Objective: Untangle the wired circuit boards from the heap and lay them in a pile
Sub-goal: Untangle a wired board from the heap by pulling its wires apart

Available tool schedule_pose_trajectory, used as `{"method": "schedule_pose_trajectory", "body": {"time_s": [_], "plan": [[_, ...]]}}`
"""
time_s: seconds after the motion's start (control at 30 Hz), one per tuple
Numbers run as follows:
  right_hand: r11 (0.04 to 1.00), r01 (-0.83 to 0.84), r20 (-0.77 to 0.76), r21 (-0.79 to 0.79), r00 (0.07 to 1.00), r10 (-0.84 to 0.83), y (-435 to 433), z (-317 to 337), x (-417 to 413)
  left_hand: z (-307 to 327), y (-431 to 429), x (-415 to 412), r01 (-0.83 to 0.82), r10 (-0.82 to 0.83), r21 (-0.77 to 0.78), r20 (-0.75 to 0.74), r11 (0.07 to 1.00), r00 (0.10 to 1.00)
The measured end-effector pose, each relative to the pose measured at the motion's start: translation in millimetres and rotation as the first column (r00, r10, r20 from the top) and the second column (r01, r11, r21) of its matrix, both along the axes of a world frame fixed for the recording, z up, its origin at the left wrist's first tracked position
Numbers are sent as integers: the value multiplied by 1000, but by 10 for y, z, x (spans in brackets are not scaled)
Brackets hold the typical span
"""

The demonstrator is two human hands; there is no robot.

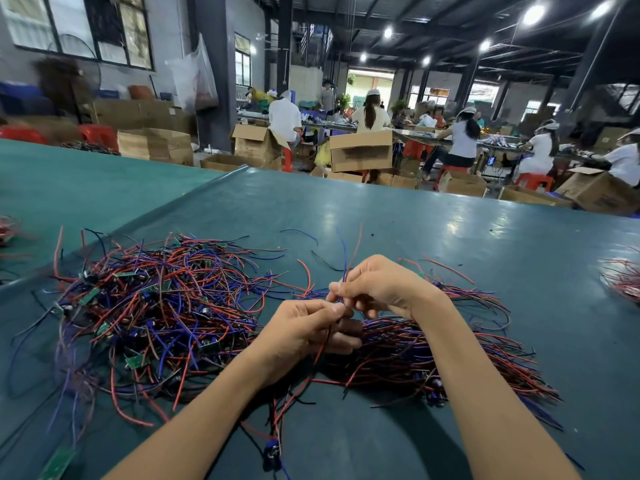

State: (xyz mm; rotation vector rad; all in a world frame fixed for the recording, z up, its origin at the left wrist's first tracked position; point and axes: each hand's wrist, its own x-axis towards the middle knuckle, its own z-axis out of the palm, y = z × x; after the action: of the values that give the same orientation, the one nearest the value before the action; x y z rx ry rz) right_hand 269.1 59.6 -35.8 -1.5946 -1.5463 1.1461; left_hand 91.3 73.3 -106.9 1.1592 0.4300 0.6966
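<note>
held item: wired circuit board (272, 453), red, blue and black leads
long axis: running away from the person; board end is lying low near the table's near edge, free lead tips are pointing up and away above the hands
left hand (304, 330): thumb and forefinger are pinching the leads, other fingers are curling under, clamped on the wires
right hand (377, 289): thumb and forefinger are pinching the blue and red leads just above the left hand, fingers closed on them
hands: nearly touching, working between the two wire masses
tangled heap (156, 306): sitting left of the hands, leads going every way, small green boards showing through
sorted pile (443, 351): lying right, under the right forearm, leads mostly fanning to the right
table (415, 230): green-topped, carrying both masses
loose green board (57, 464): lying at the bottom left corner
background: workers are sitting at benches among cardboard boxes (360, 150) and red stools (533, 181)
writing: box print too blurred to read
</note>
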Motion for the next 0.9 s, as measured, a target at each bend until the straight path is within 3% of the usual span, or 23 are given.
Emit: {"method": "schedule_pose_trajectory", "body": {"time_s": [0.13, 0.3, 0.6, 0.77, 0.9], "plan": [[998, 55, 33, 9, 998, -55, 32, -25, -2, -15, 3, 9, 8, -7, 8, -17, 1000, 1000], [970, 203, 55, 130, 976, -212, 81, 20, 88, 3, -10, -18, 43, -43, 3, -1, 999, 999], [876, 384, 162, 292, 883, -440, 158, -39, 168, 31, -10, -52, 138, -136, 30, -45, 990, 990], [783, 265, 413, 562, 731, -544, 103, -18, 104, 32, 0, -59, 162, -161, 26, -49, 986, 986], [736, 265, 350, 623, 747, -565, 87, -20, 48, 53, 8, -62, 146, -145, 20, -45, 989, 988]]}}
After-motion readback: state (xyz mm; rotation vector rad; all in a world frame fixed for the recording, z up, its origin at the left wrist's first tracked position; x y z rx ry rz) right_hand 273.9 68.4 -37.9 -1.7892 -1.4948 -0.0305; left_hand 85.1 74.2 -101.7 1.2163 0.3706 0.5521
